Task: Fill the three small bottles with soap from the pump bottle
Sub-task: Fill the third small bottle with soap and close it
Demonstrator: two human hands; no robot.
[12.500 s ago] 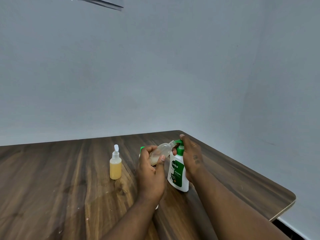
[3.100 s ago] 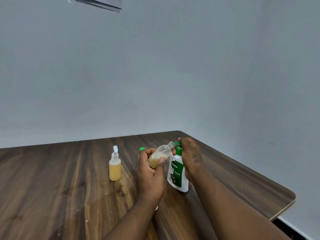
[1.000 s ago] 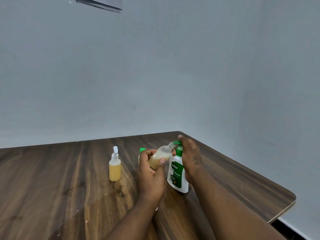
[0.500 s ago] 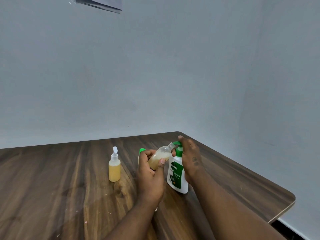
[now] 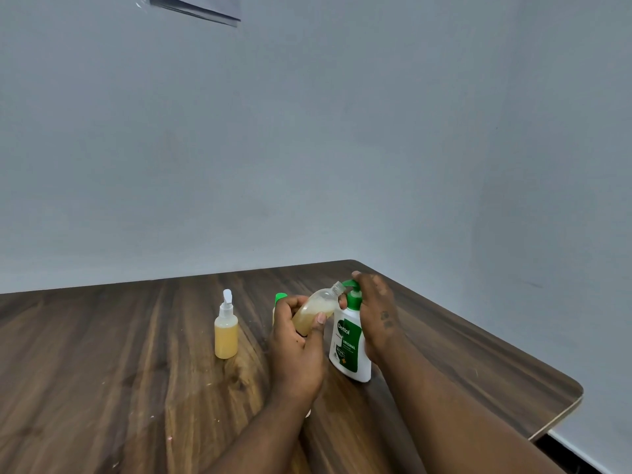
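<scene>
The left hand (image 5: 297,350) grips the small bottle (image 5: 316,309) mid-body, its neck tilted to the pump bottle (image 5: 350,347). It is probably light and slick. The right hand (image 5: 376,313) clasps the pump head.

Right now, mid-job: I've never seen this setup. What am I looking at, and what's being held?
There is no machine here: a person works with two bare hands. The one picture comes from a camera worn on the head, looking forward and down. The left hand grips a small clear bottle, tilted, partly filled with yellowish soap, its open mouth at the green spout of the pump bottle. The right hand holds that bottle's top, fingers over the pump head. On the wooden table, to the left, stands a small bottle with a white spray top, holding yellow soap. A green cap shows behind the left hand; the rest is hidden.
</scene>
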